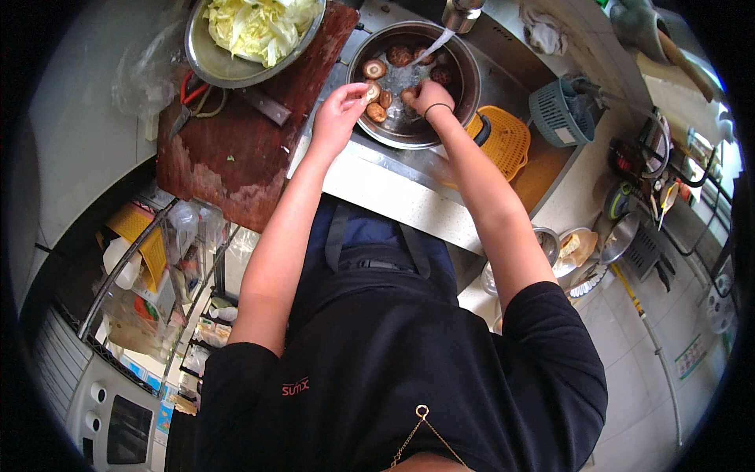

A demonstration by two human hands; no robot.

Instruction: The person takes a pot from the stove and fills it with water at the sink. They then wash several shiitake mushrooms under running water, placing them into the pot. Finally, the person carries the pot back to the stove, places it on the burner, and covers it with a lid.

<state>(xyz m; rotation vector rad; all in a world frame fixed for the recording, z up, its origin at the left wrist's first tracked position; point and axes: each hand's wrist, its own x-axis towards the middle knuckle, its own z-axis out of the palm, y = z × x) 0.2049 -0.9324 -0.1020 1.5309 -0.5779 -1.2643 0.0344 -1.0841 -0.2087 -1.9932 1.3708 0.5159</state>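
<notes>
My left hand (pixel 343 112) is at the left rim of a round metal pot (pixel 420 141), its fingers closed on a shiitake mushroom (pixel 372 92) with the pale underside showing. Inside the pot, my right hand (pixel 432 98) holds another brown mushroom (pixel 408 95) between its fingers, partly hidden. Several more mushrooms (pixel 400 55) lie in the water around both hands. A stream of water runs into the pot from a metal faucet (pixel 462 15) above it. The pot stands in a steel sink (pixel 507 59).
Left of the sink, a wooden cutting board (pixel 236 159) bears a metal bowl (pixel 194 59) of cut cabbage leaves (pixel 259 26), red-handled scissors (pixel 187 103) and a cleaver (pixel 268 106). Right of the pot are a yellow plastic basket (pixel 504 138) and a blue-grey basket (pixel 548 112).
</notes>
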